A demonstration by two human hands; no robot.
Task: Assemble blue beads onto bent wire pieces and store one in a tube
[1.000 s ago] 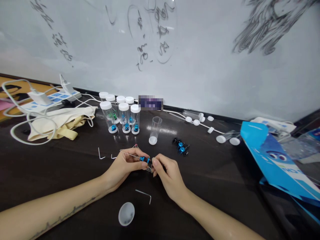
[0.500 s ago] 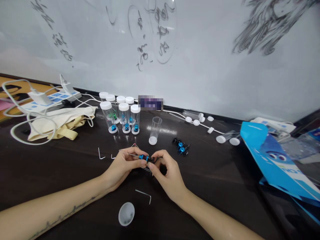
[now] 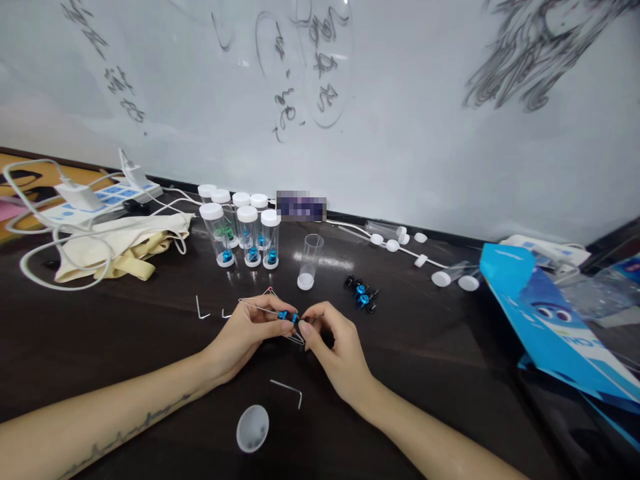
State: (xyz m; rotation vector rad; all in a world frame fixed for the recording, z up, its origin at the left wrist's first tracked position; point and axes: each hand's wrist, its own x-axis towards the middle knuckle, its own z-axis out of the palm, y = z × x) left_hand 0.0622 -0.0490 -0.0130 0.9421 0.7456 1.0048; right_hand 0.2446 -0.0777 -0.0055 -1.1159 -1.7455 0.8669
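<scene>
My left hand point(image 3: 250, 330) is closed, pinching a small blue-and-black part point(image 3: 287, 317) between thumb and fingers. Thin bent metal wires point(image 3: 257, 306) stick out around that part, with a tiny red spot near the top. My right hand point(image 3: 335, 343) is closed too, thumb and forefinger pressed together at the part's dark right end, and its fingers hide most of that end. In front of the hands lies an L-shaped hex key point(image 3: 287, 387), beside a small white cup point(image 3: 253, 429) holding tiny dark bits. Smaller hex keys point(image 3: 202, 310) lie left of my left hand.
Several capped clear tubes point(image 3: 247, 233) with blue or green parts stand behind my hands. An uncapped clear tube point(image 3: 311, 257) stands right of them, near loose blue-and-black pieces point(image 3: 363, 295). A cloth bag point(image 3: 120, 247) and power strip point(image 3: 107, 200) lie left; a blue package point(image 3: 555, 313) lies right.
My right fingertips have shifted slightly at the part's right end, and less black shows between them. My left hand keeps its grip almost unmoved.
</scene>
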